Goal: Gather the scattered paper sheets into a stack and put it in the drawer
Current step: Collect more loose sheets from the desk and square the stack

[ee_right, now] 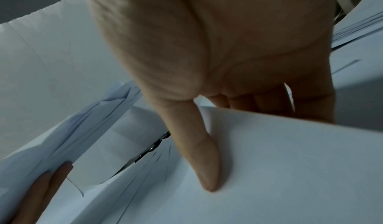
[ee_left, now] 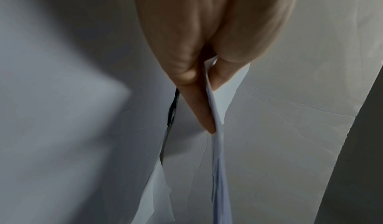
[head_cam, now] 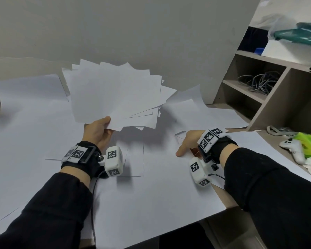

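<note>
My left hand (head_cam: pixel 104 125) holds a fanned bundle of white paper sheets (head_cam: pixel 118 92) by its lower corner, raised above the table. The left wrist view shows the bundle's edge (ee_left: pixel 217 129) pinched between thumb and fingers (ee_left: pixel 199 109). My right hand (head_cam: pixel 185 142) lies low on the table to the right. Its thumb (ee_right: pixel 205 162) lies on top of a loose sheet (ee_right: pixel 290 162), and its fingers are tucked under that sheet's lifted edge. More loose sheets lie flat between my wrists (head_cam: pixel 135 159) and further back on the right (head_cam: pixel 196 108). No drawer shows.
A large white paper cover (head_cam: pixel 151 203) lies over the table. A shelf unit (head_cam: pixel 269 108) with coiled cables (head_cam: pixel 258 81) stands at the right. A white game controller (head_cam: pixel 293 146) and a green object (head_cam: pixel 307 142) lie near the table's right edge. A wall rises behind.
</note>
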A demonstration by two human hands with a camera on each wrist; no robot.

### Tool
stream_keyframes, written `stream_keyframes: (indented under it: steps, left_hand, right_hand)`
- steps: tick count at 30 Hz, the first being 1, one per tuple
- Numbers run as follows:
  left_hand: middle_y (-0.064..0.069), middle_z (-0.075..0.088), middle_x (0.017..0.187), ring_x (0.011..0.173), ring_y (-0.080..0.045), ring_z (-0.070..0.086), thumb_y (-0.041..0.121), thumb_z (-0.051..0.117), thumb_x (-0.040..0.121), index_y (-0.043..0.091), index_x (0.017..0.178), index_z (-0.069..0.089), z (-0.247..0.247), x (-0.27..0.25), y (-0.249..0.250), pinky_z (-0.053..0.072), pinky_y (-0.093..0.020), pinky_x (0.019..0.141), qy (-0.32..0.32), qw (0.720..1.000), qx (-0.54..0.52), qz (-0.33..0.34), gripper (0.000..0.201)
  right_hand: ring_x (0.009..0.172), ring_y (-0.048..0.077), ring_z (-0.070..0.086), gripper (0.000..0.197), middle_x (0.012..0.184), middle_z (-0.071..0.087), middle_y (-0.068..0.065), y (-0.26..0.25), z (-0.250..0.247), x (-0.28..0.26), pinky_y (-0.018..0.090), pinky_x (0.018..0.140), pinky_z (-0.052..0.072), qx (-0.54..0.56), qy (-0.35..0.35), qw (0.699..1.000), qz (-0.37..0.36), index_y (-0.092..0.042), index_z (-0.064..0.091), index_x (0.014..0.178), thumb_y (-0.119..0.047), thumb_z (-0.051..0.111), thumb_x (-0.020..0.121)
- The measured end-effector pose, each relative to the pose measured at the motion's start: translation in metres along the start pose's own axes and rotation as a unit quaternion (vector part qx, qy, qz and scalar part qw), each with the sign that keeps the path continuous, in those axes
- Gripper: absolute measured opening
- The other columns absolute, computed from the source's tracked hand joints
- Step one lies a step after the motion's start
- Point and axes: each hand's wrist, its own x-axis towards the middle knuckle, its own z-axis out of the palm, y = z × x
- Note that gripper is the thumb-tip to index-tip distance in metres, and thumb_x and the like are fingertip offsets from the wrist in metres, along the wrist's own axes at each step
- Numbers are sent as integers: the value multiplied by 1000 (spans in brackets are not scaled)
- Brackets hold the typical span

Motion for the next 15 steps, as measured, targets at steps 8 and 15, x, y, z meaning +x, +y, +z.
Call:
stream_keyframes:
  steps: [8, 15]
  left_hand:
    - [-22, 74, 77, 77, -31, 76, -15, 57, 92, -17, 113, 55, 0, 2, -1, 61, -36, 59, 2, 1000, 3, 3, 21]
    - [-20, 71, 80, 65, -24, 75, -16, 55, 92, -15, 124, 52, 2, -2, -1, 59, -29, 53, 10, 1000, 8, 14, 32]
  right_hand:
    - [100, 36, 69, 44, 104, 72, 18, 24, -9, 19, 43, 89, 55, 80, 69, 994, 42, 1, 67, 103, -33, 80, 78]
    - [88, 28, 59, 14, 105, 59, 9, 46, -8, 39, 33, 69, 52, 315, 109, 942, 47, -15, 57, 86, -20, 70, 86]
